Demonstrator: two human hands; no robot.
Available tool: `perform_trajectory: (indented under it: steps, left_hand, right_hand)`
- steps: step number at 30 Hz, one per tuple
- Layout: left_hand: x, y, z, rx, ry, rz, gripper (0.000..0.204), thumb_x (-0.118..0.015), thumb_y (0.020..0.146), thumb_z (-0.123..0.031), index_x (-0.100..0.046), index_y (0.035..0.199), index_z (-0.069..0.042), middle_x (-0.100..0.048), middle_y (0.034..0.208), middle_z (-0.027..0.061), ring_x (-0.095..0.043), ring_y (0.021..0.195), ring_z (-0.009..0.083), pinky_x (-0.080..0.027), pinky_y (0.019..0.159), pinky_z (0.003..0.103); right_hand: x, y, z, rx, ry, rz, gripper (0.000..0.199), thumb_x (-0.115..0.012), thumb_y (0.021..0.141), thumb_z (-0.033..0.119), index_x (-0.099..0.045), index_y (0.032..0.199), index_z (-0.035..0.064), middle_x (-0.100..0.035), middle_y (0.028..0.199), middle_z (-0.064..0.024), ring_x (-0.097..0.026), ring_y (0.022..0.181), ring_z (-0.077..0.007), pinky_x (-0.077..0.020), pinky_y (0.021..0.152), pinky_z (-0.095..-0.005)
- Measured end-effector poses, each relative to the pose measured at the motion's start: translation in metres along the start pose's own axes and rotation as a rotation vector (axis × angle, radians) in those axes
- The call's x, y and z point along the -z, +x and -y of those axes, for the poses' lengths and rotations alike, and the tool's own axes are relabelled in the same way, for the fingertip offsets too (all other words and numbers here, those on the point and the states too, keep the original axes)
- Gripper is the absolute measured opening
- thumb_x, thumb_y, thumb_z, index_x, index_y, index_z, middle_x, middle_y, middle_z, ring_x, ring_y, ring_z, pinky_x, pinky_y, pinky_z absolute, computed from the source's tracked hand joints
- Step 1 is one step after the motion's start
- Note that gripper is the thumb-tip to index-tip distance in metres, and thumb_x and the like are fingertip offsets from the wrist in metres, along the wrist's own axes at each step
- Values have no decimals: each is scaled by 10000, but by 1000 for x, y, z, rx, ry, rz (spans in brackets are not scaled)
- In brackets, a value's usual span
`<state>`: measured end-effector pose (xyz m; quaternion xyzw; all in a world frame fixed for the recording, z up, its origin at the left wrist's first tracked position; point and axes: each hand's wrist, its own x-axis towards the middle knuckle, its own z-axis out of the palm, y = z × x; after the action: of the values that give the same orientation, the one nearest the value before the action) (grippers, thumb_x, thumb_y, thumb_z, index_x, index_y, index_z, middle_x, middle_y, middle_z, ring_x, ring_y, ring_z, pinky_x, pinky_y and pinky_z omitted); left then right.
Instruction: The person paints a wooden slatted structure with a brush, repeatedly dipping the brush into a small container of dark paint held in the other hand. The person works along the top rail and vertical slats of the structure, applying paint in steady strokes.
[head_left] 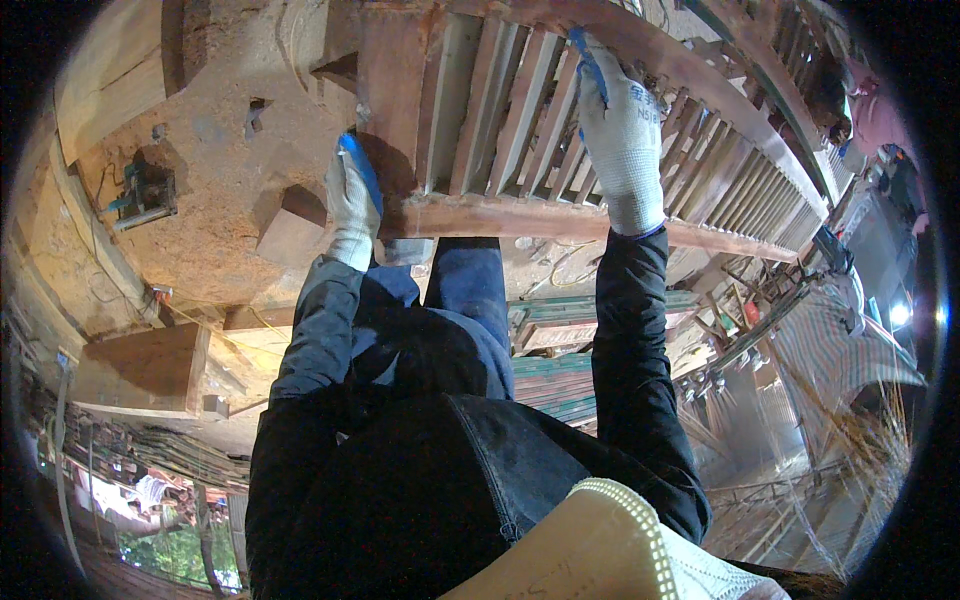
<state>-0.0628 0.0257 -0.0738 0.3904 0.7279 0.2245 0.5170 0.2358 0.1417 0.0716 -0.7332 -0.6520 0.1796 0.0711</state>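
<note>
A long reddish-brown wooden slatted frame (520, 215) lies in front of me, with two rails and many narrow slats between them. Both my hands wear white gloves with blue palms. My left hand (352, 205) is upright beside the frame's left end, its fingers straight and together and its blue palm turned toward the wood. Whether it touches the end board (390, 90) is hard to tell. My right hand (620, 140) reaches across the slats, its fingers stretched toward the far rail (640, 35). Its fingertips rest at or near that rail, partly hidden by the glove.
Sawdust-covered ground with wooden blocks (295, 225) lies to the left, beside a small dark metal device (147, 195). A large timber block (145, 368) stands lower left. Stacked green-edged boards (555, 380) lie behind my right arm. Another curved wooden piece (770, 75) is at upper right.
</note>
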Motion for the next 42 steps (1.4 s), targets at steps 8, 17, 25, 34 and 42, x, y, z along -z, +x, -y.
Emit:
perform_trajectory:
  steps: [8, 17, 25, 34, 42]
  left_hand:
    - [-4, -4, 50, -31, -165, -122, 533, -412, 1029, -406, -453, 1407, -33, -498, 1380, 168, -486, 1235, 319, -368, 1054, 411]
    - [3, -7, 68, -197, 207, -115, 544, -374, 1032, -382, -468, 1375, 30, -490, 1384, 247, -468, 1274, 389, -356, 1073, 449]
    - [6, -7, 44, -142, -3, -163, 535, -386, 1036, -370, -457, 1381, 32, -485, 1389, 236, -477, 1272, 361, -359, 1080, 434]
    - [6, -5, 41, -151, -33, -177, 514, -381, 1042, -349, -462, 1377, 31, -496, 1378, 224, -484, 1259, 345, -360, 1075, 423]
    - [10, -4, 57, -144, 33, -178, 520, -377, 1044, -361, -468, 1373, 31, -517, 1345, 218, -500, 1229, 331, -369, 1057, 417]
  right_hand:
    - [-6, -1, 14, -74, 15, 85, 375, -521, 969, 211, -548, 1336, 144, -642, 1167, -211, -640, 1035, -379, -513, 858, -447]
    - [-1, -26, -20, -297, 141, -36, 356, -513, 945, 179, -600, 1283, 107, -627, 1229, -197, -609, 1126, -372, -469, 973, -431]
    - [-31, -17, -20, -62, -183, -89, 425, -537, 934, 233, -551, 1358, 233, -578, 1273, -224, -624, 1081, -374, -547, 832, -454]
    - [-34, -20, -24, -24, -179, -117, 413, -510, 961, 271, -528, 1373, 253, -644, 1117, -263, -670, 962, -377, -556, 823, -457]
    - [-20, -22, -12, -28, -236, -31, 413, -517, 957, 237, -533, 1369, 220, -627, 1128, -274, -666, 943, -400, -537, 796, -490]
